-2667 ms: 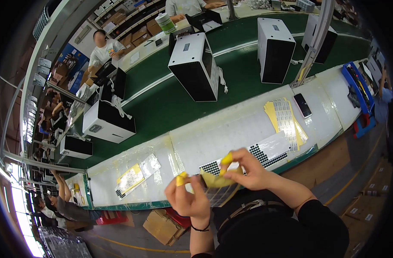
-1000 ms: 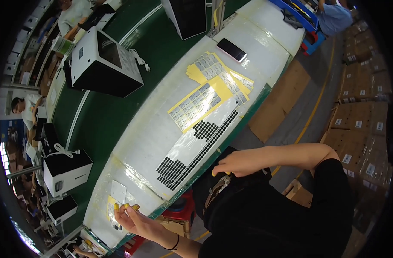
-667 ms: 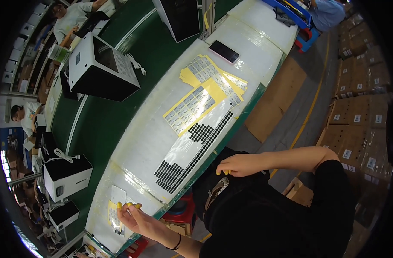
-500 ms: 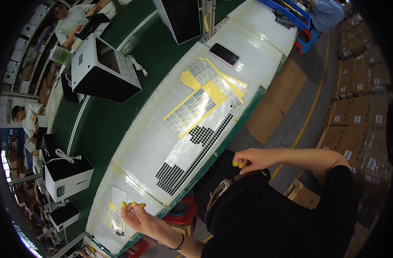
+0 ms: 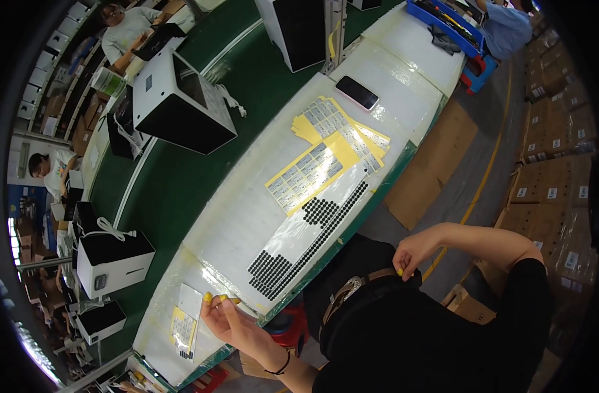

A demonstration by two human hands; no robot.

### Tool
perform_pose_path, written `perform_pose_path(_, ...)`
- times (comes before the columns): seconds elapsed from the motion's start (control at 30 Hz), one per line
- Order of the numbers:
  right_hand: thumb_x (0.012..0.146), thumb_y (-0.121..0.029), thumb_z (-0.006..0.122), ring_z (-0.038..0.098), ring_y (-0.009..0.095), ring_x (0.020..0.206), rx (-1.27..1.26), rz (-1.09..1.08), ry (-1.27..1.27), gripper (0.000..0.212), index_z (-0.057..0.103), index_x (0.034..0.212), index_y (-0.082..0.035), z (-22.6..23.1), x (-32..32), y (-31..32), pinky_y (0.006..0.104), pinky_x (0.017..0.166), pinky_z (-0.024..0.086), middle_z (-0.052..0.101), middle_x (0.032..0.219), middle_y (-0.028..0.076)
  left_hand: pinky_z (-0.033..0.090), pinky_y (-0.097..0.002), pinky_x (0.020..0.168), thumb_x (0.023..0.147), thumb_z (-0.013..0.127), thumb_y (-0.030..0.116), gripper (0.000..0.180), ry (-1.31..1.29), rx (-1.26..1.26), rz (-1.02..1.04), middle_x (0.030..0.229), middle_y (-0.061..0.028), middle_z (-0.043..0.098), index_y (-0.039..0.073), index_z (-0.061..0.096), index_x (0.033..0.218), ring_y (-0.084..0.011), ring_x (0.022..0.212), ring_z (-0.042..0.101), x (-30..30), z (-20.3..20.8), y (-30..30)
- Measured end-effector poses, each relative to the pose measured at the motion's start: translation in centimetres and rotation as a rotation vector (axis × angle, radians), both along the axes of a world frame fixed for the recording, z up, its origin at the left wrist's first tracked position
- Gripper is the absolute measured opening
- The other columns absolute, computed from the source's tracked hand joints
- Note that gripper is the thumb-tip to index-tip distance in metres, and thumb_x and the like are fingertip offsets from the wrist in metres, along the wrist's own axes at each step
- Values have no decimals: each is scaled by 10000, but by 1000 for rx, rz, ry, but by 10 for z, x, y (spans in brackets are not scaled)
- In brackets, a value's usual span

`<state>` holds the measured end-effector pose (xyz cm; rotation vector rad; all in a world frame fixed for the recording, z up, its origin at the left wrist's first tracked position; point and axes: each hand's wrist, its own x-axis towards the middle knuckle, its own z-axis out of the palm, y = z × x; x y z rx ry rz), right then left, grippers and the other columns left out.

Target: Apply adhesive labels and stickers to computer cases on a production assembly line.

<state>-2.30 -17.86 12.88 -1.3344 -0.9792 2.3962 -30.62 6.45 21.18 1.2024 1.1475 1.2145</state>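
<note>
My left hand (image 5: pixel 229 322) hovers over the near-left end of the white bench, palm partly up. Its fingers are bent but apart, with yellow covers on the tips, and nothing shows in them. Beside it lies a small yellow label sheet (image 5: pixel 182 327) on a white backing. My right hand (image 5: pixel 415 251) is at my waist by the brown belt (image 5: pixel 381 274), fingers curled together; whatever they pinch, if anything, is hidden. On the bench lie a sheet of round black stickers (image 5: pixel 271 274) and fanned yellow sheets of printed labels (image 5: pixel 307 175).
A phone (image 5: pixel 357 93) lies farther along the bench (image 5: pixel 231 209), near a blue tray (image 5: pixel 447 26) of tools. Black-and-white machines (image 5: pixel 175 108) stand on the green conveyor (image 5: pixel 181 180). Other people work across it. Stacked cartons (image 5: pixel 551 173) line the right side.
My right hand has moved right along my waist, away from the belt buckle. My left hand has shifted slightly up and right, away from the small label sheet. The whole view has shifted a little.
</note>
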Motion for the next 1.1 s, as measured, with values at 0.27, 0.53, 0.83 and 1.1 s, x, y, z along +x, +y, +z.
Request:
perform_pose_path(0.27, 921, -160, 637, 597, 60, 846, -69, -56, 251, 144, 599, 955, -25, -23, 2, 3, 239, 765, 476, 642, 866, 4, 448, -219, 775, 904, 559, 6, 304, -12, -7, 7, 969, -55, 561, -16, 492, 1200, -106, 855, 527, -11, 6, 10)
perform_pose_path(0.53, 903, -130, 639, 657, 126, 831, -129, -112, 199, 133, 572, 899, -15, -41, -6, 26, 259, 719, 522, 647, 820, 35, 445, -206, 747, 895, 563, -2, 296, -15, -53, 27, 945, -48, 567, -21, 498, 1184, -90, 815, 521, -47, -1, 24)
perform_pose_path(0.83, 833, -135, 651, 655, 179, 736, 250, 237, -324, 124, 582, 896, -54, -17, -72, 67, 310, 641, 492, 670, 799, 69, 449, -215, 740, 896, 576, 20, 285, -30, -60, 34, 939, -47, 576, -13, 511, 1172, -102, 788, 543, -102, -8, 57)
perform_pose_path(1.1, 989, -378, 443, 395, 283, 1304, 635, -48, -243, 523, 349, 1413, -87, -12, -188, 155, 370, 1075, 313, 400, 1420, 152, 450, -200, 663, 899, 558, -24, 250, -125, -146, -55, 930, -54, 576, 0, 531, 1147, -106, 762, 541, -127, -37, 65)
